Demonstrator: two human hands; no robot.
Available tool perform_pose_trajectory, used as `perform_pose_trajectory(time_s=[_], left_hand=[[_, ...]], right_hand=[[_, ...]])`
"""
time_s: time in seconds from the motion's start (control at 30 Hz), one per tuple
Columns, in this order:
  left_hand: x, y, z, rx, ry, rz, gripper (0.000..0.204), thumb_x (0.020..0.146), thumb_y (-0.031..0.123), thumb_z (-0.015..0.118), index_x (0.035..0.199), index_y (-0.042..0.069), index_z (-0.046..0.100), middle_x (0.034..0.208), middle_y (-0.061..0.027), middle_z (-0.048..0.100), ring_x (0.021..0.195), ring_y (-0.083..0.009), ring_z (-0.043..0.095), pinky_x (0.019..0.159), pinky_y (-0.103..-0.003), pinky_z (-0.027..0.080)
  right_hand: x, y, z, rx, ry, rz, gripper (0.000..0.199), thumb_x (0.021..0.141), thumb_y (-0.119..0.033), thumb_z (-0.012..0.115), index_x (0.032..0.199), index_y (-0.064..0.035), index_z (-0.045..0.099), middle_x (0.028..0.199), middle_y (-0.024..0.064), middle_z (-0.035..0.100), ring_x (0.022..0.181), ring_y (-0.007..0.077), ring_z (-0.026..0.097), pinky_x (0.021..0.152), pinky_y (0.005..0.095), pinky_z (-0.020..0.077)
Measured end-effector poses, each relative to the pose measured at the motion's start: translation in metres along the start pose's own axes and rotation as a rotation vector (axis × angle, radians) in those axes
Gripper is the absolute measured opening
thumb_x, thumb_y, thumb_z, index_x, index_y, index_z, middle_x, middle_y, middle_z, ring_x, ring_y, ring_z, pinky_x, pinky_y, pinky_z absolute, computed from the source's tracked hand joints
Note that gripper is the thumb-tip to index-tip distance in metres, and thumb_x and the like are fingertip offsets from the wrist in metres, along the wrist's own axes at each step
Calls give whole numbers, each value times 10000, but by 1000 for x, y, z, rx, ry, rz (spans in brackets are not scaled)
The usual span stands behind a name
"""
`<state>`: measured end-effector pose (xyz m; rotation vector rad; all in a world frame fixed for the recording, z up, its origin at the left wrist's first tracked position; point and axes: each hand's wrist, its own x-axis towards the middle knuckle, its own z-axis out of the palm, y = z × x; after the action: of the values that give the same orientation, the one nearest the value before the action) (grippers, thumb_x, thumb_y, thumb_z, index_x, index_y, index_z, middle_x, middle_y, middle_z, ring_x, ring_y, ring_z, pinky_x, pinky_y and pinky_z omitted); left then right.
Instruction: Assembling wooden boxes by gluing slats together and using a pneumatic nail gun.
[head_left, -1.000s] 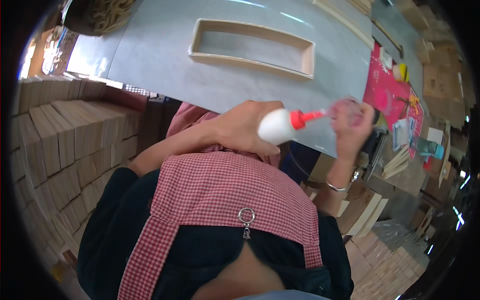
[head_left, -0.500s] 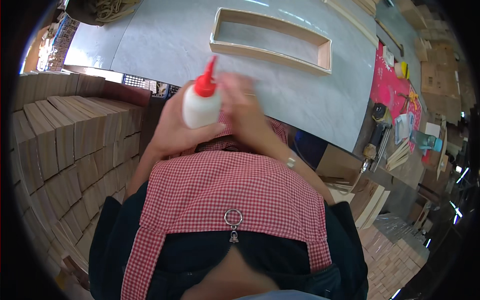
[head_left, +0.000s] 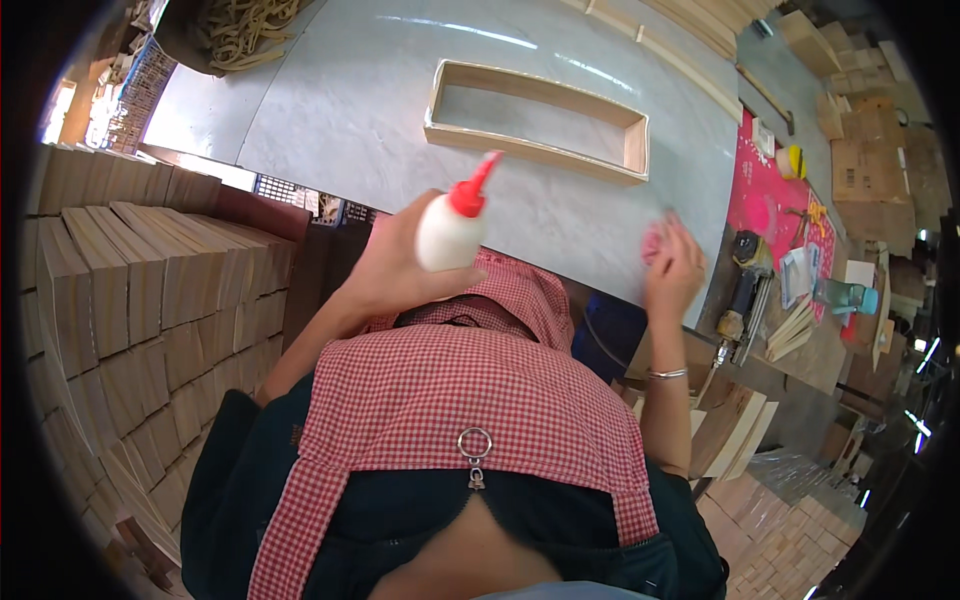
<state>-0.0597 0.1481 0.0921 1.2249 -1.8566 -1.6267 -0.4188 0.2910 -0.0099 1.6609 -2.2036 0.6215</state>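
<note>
Left hand point(head_left: 395, 265) wrapped tight round one glue bottle point(head_left: 450, 228); right hand point(head_left: 672, 268) pinching pink cap point(head_left: 653, 242); one wooden frame point(head_left: 537, 120) on table point(head_left: 350, 100).

Bare table point(head_left: 350, 110) (grey) before the wooden frame point(head_left: 540, 150) lies open.

- We are wearing a red-and-white checked apron point(head_left: 470, 400) that is covering our chest and running down in two strips at the sides.
- We are seeing a small metal ring with a clasp point(head_left: 474, 447) hanging at the apron's lower middle edge.
- Under the apron we are wearing a dark navy garment point(head_left: 250, 480), which is showing at both sides and below the ring.
- Our forearms are showing bare, with no sleeves reaching them.
- We are wearing a thin silver bangle point(head_left: 666, 374) on the right wrist, just below the right hand point(head_left: 672, 268).
</note>
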Motion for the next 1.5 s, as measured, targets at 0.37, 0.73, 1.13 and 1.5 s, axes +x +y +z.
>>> perform_pose_trajectory(time_s=[0.37, 0.73, 1.13, 1.5], left_hand=[[49, 17, 84, 467, -192, 294, 552, 682, 223, 846, 1142, 49, 598, 942, -154, 701, 812, -338, 679, 739, -415, 541], [77, 21, 106, 768, -83, 559, 500, 702, 237, 804, 1109, 44, 588, 874, -154, 689, 756, -347, 666, 698, -413, 532], [118, 97, 154, -305, -443, 29, 523, 920, 235, 713, 1350, 19, 507, 1183, -141, 643, 1012, -237, 630, 879, -346, 518], [147, 122, 146, -534, -509, 257, 581, 1025, 152, 558, 1536, -8, 334, 1531, -200, 421, 1344, -301, 518, 1049, -390, 463]], right_hand=[[55, -109, -62, 992, -55, 346, 341, 866, -15, 699, 1165, -38, 538, 919, 68, 669, 661, 111, 578, 581, 233, 495], [114, 49, -59, 714, 114, 730, 154, 880, -41, 635, 1014, -43, 559, 710, 44, 594, 581, 147, 598, 507, 298, 486], [109, 76, -54, 780, 35, 355, 560, 904, -332, 722, 1320, 23, 601, 1264, 157, 667, 1052, 245, 648, 912, 376, 512], [143, 57, -48, 705, 145, 537, 633, 835, -158, 745, 1393, 9, 499, 1173, 184, 678, 919, 283, 676, 782, 365, 553]])
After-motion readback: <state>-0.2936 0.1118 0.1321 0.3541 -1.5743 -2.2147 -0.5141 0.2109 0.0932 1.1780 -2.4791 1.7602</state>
